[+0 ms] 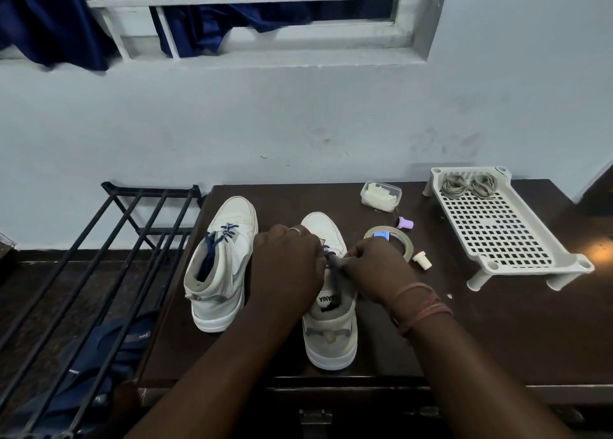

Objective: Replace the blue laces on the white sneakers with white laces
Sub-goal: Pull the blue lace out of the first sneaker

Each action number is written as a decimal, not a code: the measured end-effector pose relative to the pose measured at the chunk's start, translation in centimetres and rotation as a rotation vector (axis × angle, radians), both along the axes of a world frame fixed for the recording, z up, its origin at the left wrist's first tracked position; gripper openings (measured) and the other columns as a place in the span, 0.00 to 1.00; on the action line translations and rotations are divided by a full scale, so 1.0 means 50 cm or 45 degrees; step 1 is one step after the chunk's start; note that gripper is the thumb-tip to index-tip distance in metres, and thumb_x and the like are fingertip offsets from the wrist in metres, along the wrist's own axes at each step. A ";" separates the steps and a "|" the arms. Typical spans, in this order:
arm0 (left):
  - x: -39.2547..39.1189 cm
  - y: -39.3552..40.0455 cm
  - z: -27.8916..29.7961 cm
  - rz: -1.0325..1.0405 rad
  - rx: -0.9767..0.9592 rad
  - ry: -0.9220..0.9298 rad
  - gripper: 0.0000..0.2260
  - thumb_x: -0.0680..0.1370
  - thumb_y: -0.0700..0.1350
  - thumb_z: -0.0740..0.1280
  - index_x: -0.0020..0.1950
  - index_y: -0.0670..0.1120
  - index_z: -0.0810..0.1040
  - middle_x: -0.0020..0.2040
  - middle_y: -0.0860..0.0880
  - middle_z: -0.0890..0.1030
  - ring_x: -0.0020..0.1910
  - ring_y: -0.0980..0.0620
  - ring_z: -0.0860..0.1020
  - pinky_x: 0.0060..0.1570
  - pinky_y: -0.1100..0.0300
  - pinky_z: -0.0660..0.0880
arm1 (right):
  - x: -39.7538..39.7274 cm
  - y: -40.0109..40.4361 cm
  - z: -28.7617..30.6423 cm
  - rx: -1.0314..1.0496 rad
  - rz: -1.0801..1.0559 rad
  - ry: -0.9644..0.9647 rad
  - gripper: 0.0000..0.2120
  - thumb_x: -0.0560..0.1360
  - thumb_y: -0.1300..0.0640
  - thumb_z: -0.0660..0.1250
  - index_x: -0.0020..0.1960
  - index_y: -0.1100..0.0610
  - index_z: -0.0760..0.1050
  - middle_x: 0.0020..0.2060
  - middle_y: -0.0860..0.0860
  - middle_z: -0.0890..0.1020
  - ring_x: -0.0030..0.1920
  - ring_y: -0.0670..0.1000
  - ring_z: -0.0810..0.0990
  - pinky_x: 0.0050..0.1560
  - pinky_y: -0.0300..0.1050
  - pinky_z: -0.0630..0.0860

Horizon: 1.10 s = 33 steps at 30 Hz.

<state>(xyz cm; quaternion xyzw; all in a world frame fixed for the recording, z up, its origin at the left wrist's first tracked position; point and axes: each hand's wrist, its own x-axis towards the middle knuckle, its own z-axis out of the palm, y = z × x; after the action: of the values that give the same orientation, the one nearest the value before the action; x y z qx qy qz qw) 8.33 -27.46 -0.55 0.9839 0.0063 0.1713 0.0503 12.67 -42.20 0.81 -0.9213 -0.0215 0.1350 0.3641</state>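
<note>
Two white high-top sneakers stand on a dark wooden table [464,332], toes toward the wall. The left sneaker [222,266] has its blue lace [219,239] threaded, with the ends hanging into its opening. Over the right sneaker [330,332], my left hand [287,266] and my right hand [374,266] meet at the eyelets. Both pinch that shoe's blue lace [333,262], which runs down toward the tongue. Two coiled pale laces [469,185] lie at the far end of a white perforated plastic rack [504,236] on the right.
A tape roll [399,236] with a blue piece, a small purple cap [404,222], a white stopper [422,261] and a small plastic box [381,194] lie right of the shoes. A black metal shoe rack [99,272] stands left of the table, over blue cloth [109,349].
</note>
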 end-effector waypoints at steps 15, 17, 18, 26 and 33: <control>0.017 0.033 0.019 0.153 -0.749 -0.089 0.14 0.70 0.49 0.67 0.55 0.57 0.79 0.52 0.57 0.83 0.52 0.51 0.81 0.54 0.49 0.77 | -0.006 0.001 0.001 -0.020 -0.003 -0.001 0.09 0.73 0.58 0.67 0.40 0.65 0.80 0.37 0.60 0.83 0.41 0.58 0.82 0.37 0.42 0.72; 0.010 0.009 0.022 0.006 -0.453 -0.005 0.18 0.67 0.53 0.67 0.57 0.61 0.81 0.56 0.58 0.82 0.58 0.51 0.78 0.58 0.49 0.71 | -0.003 0.003 -0.001 -0.038 -0.005 0.000 0.09 0.73 0.57 0.68 0.40 0.63 0.80 0.36 0.59 0.83 0.41 0.57 0.82 0.37 0.42 0.72; 0.007 0.000 0.020 -0.024 -0.250 0.029 0.15 0.67 0.57 0.67 0.53 0.61 0.83 0.56 0.59 0.82 0.59 0.52 0.76 0.58 0.49 0.67 | -0.002 0.003 -0.001 -0.042 -0.013 0.005 0.08 0.73 0.57 0.68 0.40 0.62 0.80 0.36 0.57 0.83 0.40 0.56 0.81 0.36 0.41 0.72; -0.001 -0.006 0.019 0.082 -0.207 0.008 0.07 0.74 0.50 0.60 0.43 0.52 0.77 0.47 0.55 0.81 0.52 0.50 0.77 0.53 0.49 0.67 | -0.005 0.004 0.004 -0.017 -0.023 0.004 0.10 0.73 0.56 0.68 0.38 0.62 0.80 0.34 0.58 0.82 0.38 0.56 0.80 0.37 0.43 0.74; 0.010 -0.005 0.077 0.055 -2.189 0.053 0.09 0.83 0.36 0.55 0.46 0.48 0.69 0.31 0.52 0.73 0.26 0.54 0.68 0.32 0.59 0.69 | -0.009 0.001 0.012 -0.017 0.007 0.005 0.13 0.74 0.53 0.68 0.40 0.63 0.80 0.32 0.57 0.81 0.33 0.53 0.78 0.34 0.41 0.72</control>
<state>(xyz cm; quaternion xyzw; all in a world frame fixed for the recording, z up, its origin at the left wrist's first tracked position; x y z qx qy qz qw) 8.81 -27.71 3.28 0.6067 0.1536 0.0900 0.7747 12.24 -42.15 1.41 -0.9233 -0.0225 0.1380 0.3578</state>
